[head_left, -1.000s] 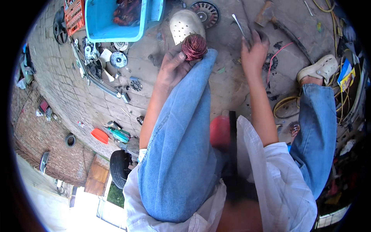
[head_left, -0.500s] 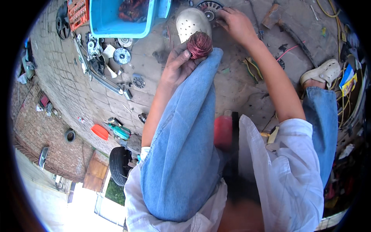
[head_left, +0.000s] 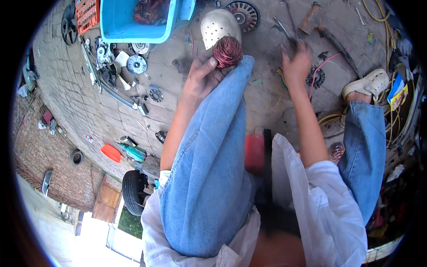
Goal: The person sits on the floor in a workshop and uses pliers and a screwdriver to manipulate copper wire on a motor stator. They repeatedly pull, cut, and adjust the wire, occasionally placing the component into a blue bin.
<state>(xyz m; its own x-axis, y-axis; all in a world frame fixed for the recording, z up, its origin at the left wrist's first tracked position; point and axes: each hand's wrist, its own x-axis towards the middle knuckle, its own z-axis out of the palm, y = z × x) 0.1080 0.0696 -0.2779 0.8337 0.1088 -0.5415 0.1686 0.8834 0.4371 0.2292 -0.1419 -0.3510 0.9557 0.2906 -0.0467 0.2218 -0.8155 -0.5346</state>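
Observation:
My left hand (head_left: 203, 78) is closed around a ball-shaped bundle of reddish copper wire (head_left: 227, 52) beside my bent, denim-covered knee. Just beyond the bundle, a beige clog (head_left: 218, 23) covers my foot. My right hand (head_left: 297, 62) hovers over the ground, thumb and fingers apart. A thin metal rod (head_left: 281, 26) ends in a dark, blurred part by the right fingertips; whether they touch it I cannot tell. Left of that rod lies a round finned rotor (head_left: 242, 16). A hammer (head_left: 316, 24) rests to the right, its dark handle stretching toward my other clog (head_left: 368, 84).
A blue plastic tub (head_left: 135, 37) with reddish wire inside stands at the far left, by an orange crate (head_left: 87, 17). Metal parts, including a round disc (head_left: 136, 65), litter the paving on the left. Pink wire (head_left: 318, 71) and yellow cable (head_left: 378, 17) lie on the right.
My right hand has left the finned rotor and come right and nearer. The rotor and the thin rod now show. My left hand keeps hold of the copper wire bundle.

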